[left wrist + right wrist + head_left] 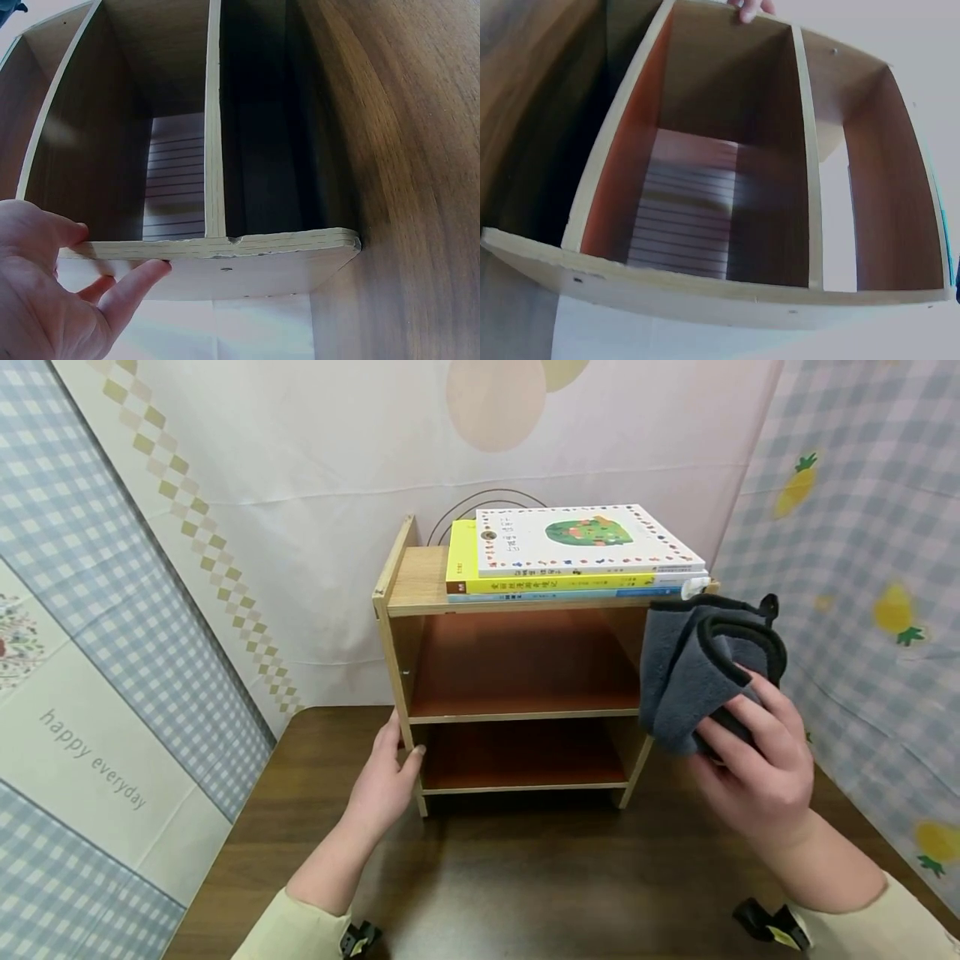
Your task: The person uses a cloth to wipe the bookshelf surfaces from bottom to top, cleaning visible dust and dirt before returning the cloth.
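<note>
A small wooden shelf (517,717) with two reddish-brown boards below its top stands on the brown table. My left hand (384,781) grips its left side panel low down, thumb at the front edge. In the left wrist view this hand (60,292) has its thumb and fingers on opposite faces of the panel (225,274). At the shelf's upper right, my right hand (765,756) holds a folded dark grey cloth (678,672) with black edging. The cloth covers the shelf's front right corner. The left hand's fingertips (751,10) show at the top of the right wrist view.
Several books lie stacked on the shelf's top: a white one (517,547) above a yellow one (462,556) and a blue-edged one. The brown table (525,885) extends in front. Patterned cloth hangs (97,718) at the left, behind, and at the right (862,635).
</note>
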Tool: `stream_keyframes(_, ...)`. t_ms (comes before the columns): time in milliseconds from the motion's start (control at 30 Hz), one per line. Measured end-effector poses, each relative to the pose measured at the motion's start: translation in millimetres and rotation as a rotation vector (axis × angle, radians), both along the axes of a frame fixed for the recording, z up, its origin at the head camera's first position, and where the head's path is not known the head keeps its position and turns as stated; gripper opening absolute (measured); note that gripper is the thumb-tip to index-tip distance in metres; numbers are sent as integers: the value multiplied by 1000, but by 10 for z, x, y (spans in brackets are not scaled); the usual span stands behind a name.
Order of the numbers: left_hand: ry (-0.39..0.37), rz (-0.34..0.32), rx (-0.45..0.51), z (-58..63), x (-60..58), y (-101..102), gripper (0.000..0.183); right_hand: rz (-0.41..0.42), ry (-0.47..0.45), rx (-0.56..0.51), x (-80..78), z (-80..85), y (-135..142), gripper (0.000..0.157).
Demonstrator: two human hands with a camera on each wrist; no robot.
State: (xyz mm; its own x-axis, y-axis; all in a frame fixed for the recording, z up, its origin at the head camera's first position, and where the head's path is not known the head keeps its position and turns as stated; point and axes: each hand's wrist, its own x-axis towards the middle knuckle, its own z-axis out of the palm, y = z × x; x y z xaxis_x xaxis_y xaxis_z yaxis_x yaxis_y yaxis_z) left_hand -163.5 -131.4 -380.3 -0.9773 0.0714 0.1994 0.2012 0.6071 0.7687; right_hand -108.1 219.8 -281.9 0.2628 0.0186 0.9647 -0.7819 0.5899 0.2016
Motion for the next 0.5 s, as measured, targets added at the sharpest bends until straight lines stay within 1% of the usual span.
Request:
stream_keyframes(200,-1,-6,1,11,5,2,73,-41,-23,-53,-115,-13,144,26)
stream_keyframes(300,-1,-3,3,13,10,5,73,-68,-53,-69,-174,-11,206,30)
stream_keyframes(400,-2,-1,5,13,15,8,73,-87,-103,-61,-225,0,255,34)
stream_keyframes(500,-3,1,5,11,19,10,73,-99,-157,-30,-275,5,279,36)
